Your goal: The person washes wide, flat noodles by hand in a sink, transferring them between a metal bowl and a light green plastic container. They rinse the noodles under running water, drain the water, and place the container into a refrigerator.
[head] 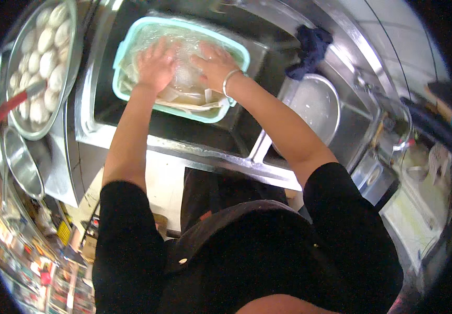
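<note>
A mint-green plastic basin [195, 115] full of water stands in a stainless steel sink. Both my hands are in it, side by side, at the water's surface. My left hand [157, 64] has its fingers spread forward over the left half. My right hand [217, 64], with a bangle [228, 83] at the wrist, is spread over the right half. Pale, flat strips [188, 103] lie in the water along the near side; what they are I cannot tell. Bubbles and glare hide what lies under my fingers.
Left of the sink stands a large bowl [73, 74] of whitish, rounded pieces, a red-handled tool [4, 114] across it. A steel bowl [24, 163] sits nearer. Right, past the sink divider [260, 147], are a round pot [337, 102] of cloudy liquid and a dark cloth [312, 47].
</note>
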The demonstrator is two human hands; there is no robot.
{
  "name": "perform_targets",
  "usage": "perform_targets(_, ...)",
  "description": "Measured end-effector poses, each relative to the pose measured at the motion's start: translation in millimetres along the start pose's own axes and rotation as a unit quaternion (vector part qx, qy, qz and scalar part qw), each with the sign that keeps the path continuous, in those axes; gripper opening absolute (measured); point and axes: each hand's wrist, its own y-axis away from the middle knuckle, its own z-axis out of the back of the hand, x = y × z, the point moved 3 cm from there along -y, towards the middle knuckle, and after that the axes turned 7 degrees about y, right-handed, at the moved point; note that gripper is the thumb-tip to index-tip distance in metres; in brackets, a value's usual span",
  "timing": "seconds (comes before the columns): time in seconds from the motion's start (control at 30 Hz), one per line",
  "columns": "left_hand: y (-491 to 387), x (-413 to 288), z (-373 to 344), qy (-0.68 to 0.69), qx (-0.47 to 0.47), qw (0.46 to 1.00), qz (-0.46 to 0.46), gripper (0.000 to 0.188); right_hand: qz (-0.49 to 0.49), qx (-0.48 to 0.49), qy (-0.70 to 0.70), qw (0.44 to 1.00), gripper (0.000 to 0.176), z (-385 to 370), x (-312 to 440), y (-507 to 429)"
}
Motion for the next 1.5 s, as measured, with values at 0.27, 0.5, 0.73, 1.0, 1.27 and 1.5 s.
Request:
perform_targets(0.27, 22.2, -60.1, 18.3, 0.038, -0.076, 0.978, -0.191, 0.06, -0.306, 0.131, -0.06, 0.941, 0.033, -18.9, -142.9, 34.8)
perform_targets(0.5, -12.3, -55.4, -21.5, -0.046, -0.033, 0.985, -0.163, 0.061, -0.391, 0.141, -0.085, 0.906, 0.063, -117.8, -156.8, 1.4)
perform_targets(0.73, -25.6, -62.5, -32.1, -0.087, 0.058, 0.99, -0.099, 0.061, -0.447, -0.044, -0.347, 0.823, 0.036, -258.8, -114.3, 21.1)
perform_targets(1.0, 40.5, -23.5, 51.9, 0.115, 0.05, 0.974, -0.188, 0.075, -0.469, 0.07, -0.313, 0.823, 0.028, -234.6, -123.9, 21.7)
perform_targets(1.27, 45.1, 18.8, 24.3, 0.019, 0.093, 0.992, -0.085, 0.114, -0.467, -0.181, -0.17, 0.849, 0.023, -24.6, -106.2, 74.3)
perform_targets(1.5, 26.4, 10.7, -1.0, -0.038, 0.084, 0.993, -0.069, 0.115, -0.295, -0.176, -0.217, 0.914, 0.032, 52.3, -4.3, 35.9)
